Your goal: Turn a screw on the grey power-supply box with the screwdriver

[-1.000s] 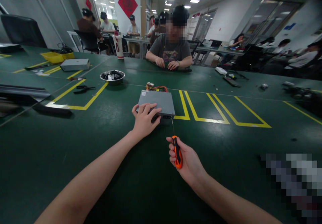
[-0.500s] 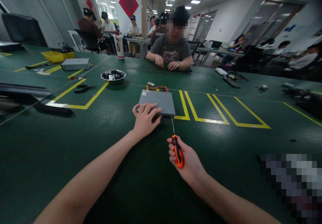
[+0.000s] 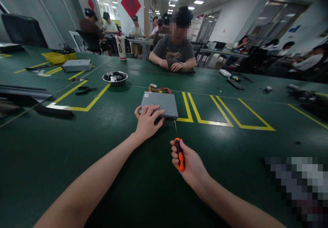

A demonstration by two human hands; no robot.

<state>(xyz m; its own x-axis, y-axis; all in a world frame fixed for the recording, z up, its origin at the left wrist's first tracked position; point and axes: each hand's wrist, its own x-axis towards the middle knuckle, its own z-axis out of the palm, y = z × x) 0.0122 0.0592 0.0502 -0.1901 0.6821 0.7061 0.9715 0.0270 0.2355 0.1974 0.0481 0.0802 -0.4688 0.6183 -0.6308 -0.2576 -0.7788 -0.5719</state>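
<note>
A grey metal computer power supply unit (image 3: 165, 101) lies flat on the green table, a bundle of coloured wires (image 3: 159, 90) coming out of its far side. My left hand (image 3: 148, 120) grips its near left part, fingers spread over the top and thumb at the front face. In my right hand (image 3: 188, 159) is a screwdriver (image 3: 180, 156) with an orange and black handle, the fingers wrapped round it. Its thin shaft points away from me, and the tip meets the unit's front face near the lower right corner. The tip itself is too small to make out.
A metal bowl (image 3: 115, 79) of dark parts stands beyond my left hand, near black pliers-like tools (image 3: 85, 90). Farther left are a grey box (image 3: 77, 65) and a yellow tray (image 3: 55, 58). Yellow tape (image 3: 215, 122) marks the table. A person (image 3: 173, 52) sits opposite.
The screwdriver handle has turned a little in my right hand, its orange and black pattern showing differently. My left hand and the power supply unit stay in place.
</note>
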